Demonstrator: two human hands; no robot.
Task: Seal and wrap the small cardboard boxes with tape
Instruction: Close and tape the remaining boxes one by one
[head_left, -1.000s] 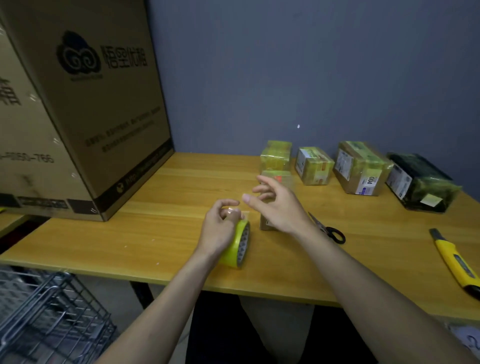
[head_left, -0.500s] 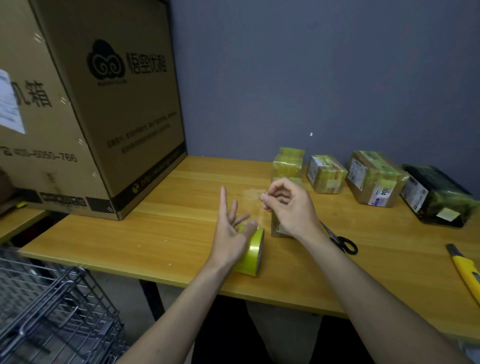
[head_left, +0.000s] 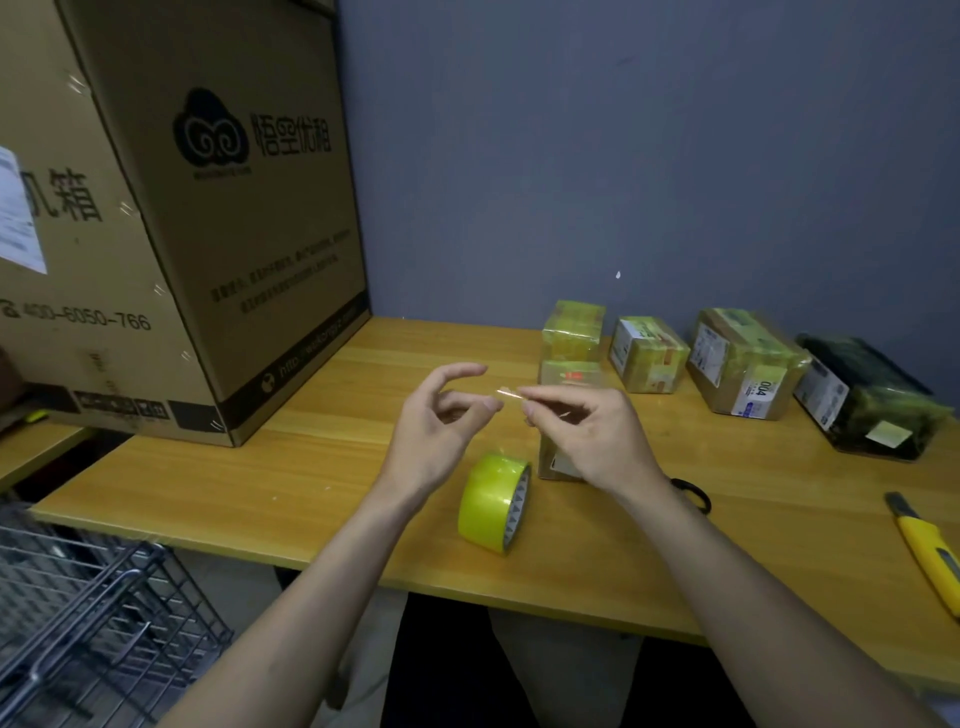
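Two hands hover mid-frame above the desk. Nearest me, the yellow tape roll stands on edge, light and stiff; I judge the rim the place to grip it. My left hand is loosely curled and empty; my right hand pinches a thin tape scrap, flimsy and probably sticky. Just behind stands the small box, light-looking, its tape wrap likely slick.

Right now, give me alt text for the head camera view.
Two bare hands hover over a wooden table: the right hand pinches a small clear scrap, the left hand holds nothing. Below them a yellow tape roll stands on edge; wrapped boxes line the wall.
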